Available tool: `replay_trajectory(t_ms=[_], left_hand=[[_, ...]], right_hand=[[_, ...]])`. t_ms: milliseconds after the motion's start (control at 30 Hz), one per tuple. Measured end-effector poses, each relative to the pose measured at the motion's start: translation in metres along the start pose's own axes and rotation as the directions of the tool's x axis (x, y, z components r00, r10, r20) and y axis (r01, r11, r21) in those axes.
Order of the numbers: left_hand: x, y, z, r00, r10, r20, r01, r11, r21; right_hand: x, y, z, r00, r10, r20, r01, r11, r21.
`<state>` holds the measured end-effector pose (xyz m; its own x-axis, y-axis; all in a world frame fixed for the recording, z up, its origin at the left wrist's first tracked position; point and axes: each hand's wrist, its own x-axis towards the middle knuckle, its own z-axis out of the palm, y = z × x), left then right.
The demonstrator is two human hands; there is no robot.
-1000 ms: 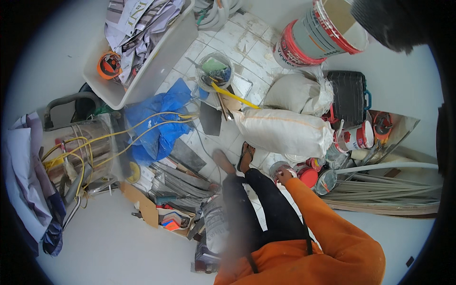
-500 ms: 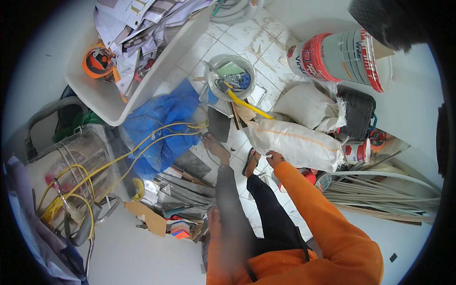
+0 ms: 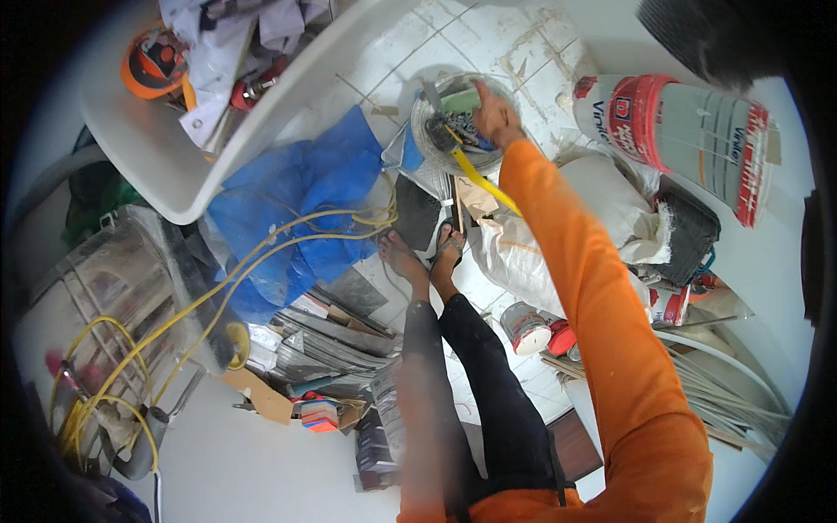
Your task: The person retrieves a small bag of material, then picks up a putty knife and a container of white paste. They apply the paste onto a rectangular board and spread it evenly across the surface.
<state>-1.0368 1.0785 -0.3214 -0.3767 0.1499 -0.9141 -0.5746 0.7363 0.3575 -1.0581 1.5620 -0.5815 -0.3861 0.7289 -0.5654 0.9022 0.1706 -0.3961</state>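
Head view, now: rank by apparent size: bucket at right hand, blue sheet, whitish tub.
1. Tub, though cut off by the upper edge
2. Blue sheet
3. Bucket

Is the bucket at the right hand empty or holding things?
Holding things: inside the bucket show a green piece and the dark end of a yellow-handled tool.

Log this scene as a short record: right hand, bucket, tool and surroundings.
Right hand: over the right side of the bucket, fingers reaching inside; whether it grips anything is unclear
Sleeve: orange
Tool: yellow-handled tool, its handle sticking out past the rim
Left of bucket: crumpled blue sheet, large white bin
Right of bucket: red-banded pail
Floor: white tiles
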Motion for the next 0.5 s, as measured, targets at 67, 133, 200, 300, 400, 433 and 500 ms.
replay_trajectory(t_ms=[67,133,200,300,400,433,500], left_hand=[[0.008,-0.021,0.015,0.998,0.066,0.024,-0.065,0.997,-0.052],[0.012,-0.031,0.025,0.994,0.083,0.068,-0.073,0.989,-0.129],[0.007,-0.037,0.029,0.997,0.062,0.040,-0.056,0.988,-0.142],[0.004,-0.031,0.031,0.993,-0.091,0.069,0.111,0.917,-0.382],[0.008,-0.059,0.031,0.997,-0.013,0.081,0.049,0.886,-0.462],[0.009,-0.060,0.031,0.996,0.005,0.087,0.031,0.912,-0.409],[0.010,-0.065,0.029,0.998,0.031,0.058,-0.012,0.954,-0.301]], right_hand=[[0.024,-0.008,0.000,0.989,-0.131,-0.066,0.112,0.965,-0.239],[0.029,0.006,0.000,0.989,-0.134,-0.060,0.102,0.920,-0.378],[0.024,-0.006,0.008,0.991,-0.135,0.017,0.128,0.882,-0.454],[-0.015,0.024,0.023,0.969,-0.241,0.055,0.241,0.875,-0.420],[-0.051,0.099,0.052,0.987,-0.149,0.064,0.162,0.878,-0.450],[-0.062,0.119,0.062,0.990,-0.113,0.087,0.141,0.864,-0.483],[-0.085,0.104,0.066,0.999,-0.035,-0.013,0.028,0.932,-0.362]])
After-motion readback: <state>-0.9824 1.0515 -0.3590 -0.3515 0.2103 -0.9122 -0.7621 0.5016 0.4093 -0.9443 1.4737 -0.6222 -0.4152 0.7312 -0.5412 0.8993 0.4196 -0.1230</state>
